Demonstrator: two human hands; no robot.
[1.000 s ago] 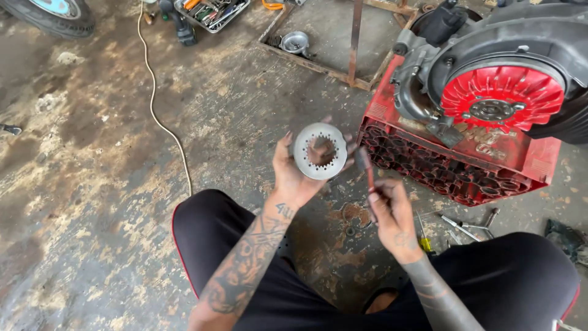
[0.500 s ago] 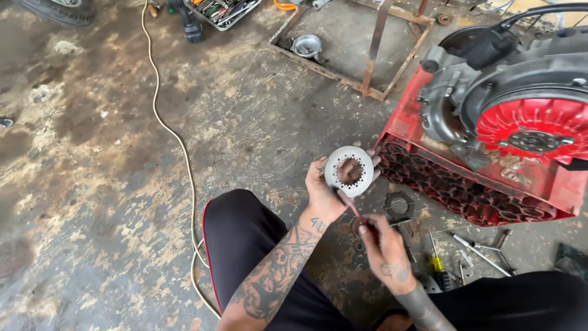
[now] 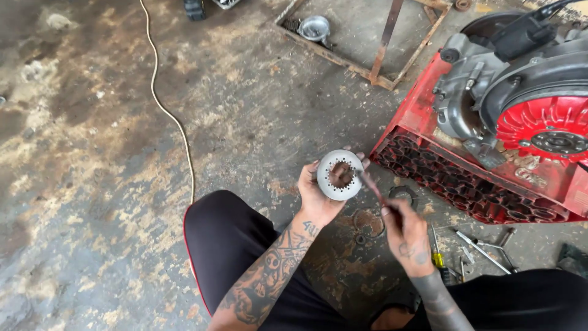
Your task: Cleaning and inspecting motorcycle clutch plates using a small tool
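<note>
A stained concrete floor (image 3: 92, 184) is spreading across most of the view, with a pale cable (image 3: 171, 116) snaking over it from the top edge down towards the person's knee. At the right, a grey engine (image 3: 490, 79) with a red finned wheel (image 3: 545, 129) is resting on a red plastic crate (image 3: 465, 184). Towards the top, a rusty metal frame (image 3: 380, 58) is lying flat on the floor, with a small shiny metal bowl (image 3: 315, 27) inside its left corner.

The person is sitting on the floor in black trousers (image 3: 239, 245), knees spread wide. The left hand (image 3: 318, 196) is gripping a round silver metal disc (image 3: 340, 175), fingers wrapped behind it, holding it up face-on just left of the crate; the disc is showing a rusty toothed hole in its middle and small holes round its face. The right hand (image 3: 404, 230) is closing its fingers on a thin dark tool (image 3: 370, 184), whose tip is touching the right side of the disc near the centre hole.

Below the crate, a yellow-handled screwdriver (image 3: 436, 254) and several small metal tools (image 3: 484, 248) are lying on the floor, and a dark ring (image 3: 401, 193) is lying just beside the right hand.
</note>
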